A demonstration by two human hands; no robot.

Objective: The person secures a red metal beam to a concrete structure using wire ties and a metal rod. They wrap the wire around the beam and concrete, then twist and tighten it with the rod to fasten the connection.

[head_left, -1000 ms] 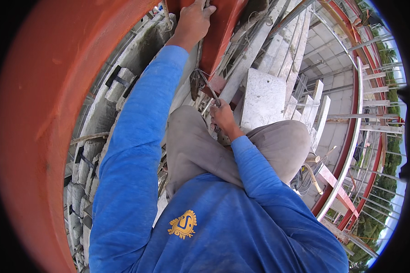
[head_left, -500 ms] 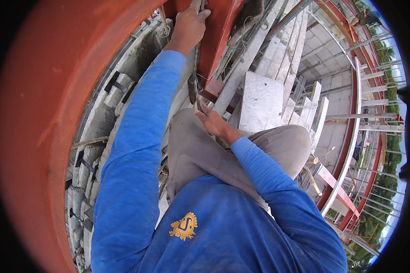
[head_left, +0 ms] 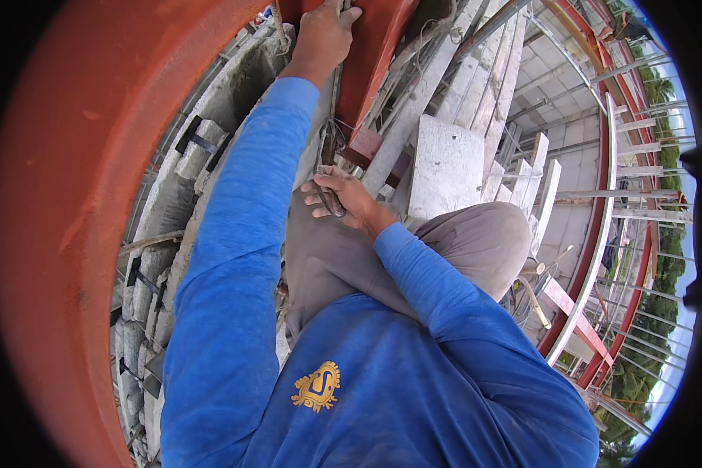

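At the top, my left hand reaches up beside a red steel beam. Its thumb and fingers are closed on a thin grey strip, whose upper end is cut off by the picture edge. Lower down, above my bent knee, my right hand is turned palm up. A small tool with a dark handle lies across its palm under the thumb, the fingers loosely curled. The tool's working end points toward the beam's lower end and cannot be made out clearly.
A large red steel member fills the left side. Beside it runs a rough concrete block wall with dark brackets. To the right are a pale board, several planks and metal poles. Red beams and scaffolding stand at far right.
My right hand has drawn slightly down and left, turning palm up so the tool's dark handle shows. My left hand stays by the red beam, shifted slightly.
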